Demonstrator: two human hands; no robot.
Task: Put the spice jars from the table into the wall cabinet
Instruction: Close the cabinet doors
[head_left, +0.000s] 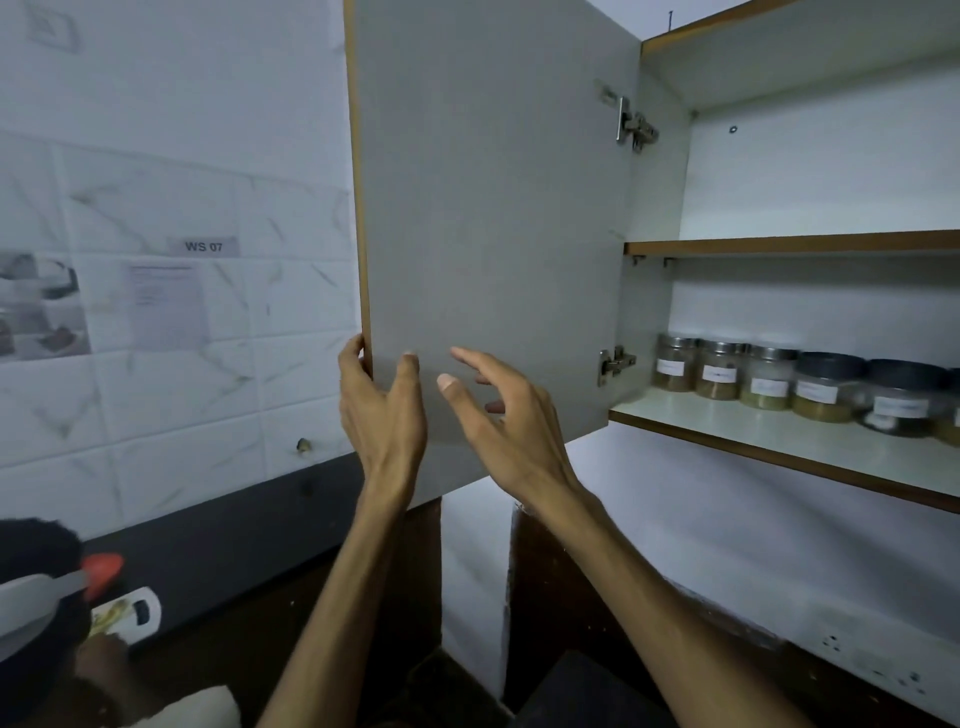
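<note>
The wall cabinet stands open, its grey door (493, 208) swung out toward me. My left hand (379, 410) grips the door's free edge near the bottom corner, fingers wrapped round the edge and thumb on the inner face. My right hand (498, 415) hovers just in front of the door's inner face with fingers spread and relaxed, holding nothing. Several spice jars (769, 376) with white labels stand in a row on the lower shelf (727, 431); some have steel lids, some dark lids. The upper shelf (789, 241) shows nothing on it.
A dark countertop (223, 535) runs below the tiled wall at left. Another person's head and a white cutting board (130, 613) sit at the bottom left. A wall socket (878, 670) lies under the cabinet at right. The table is out of view.
</note>
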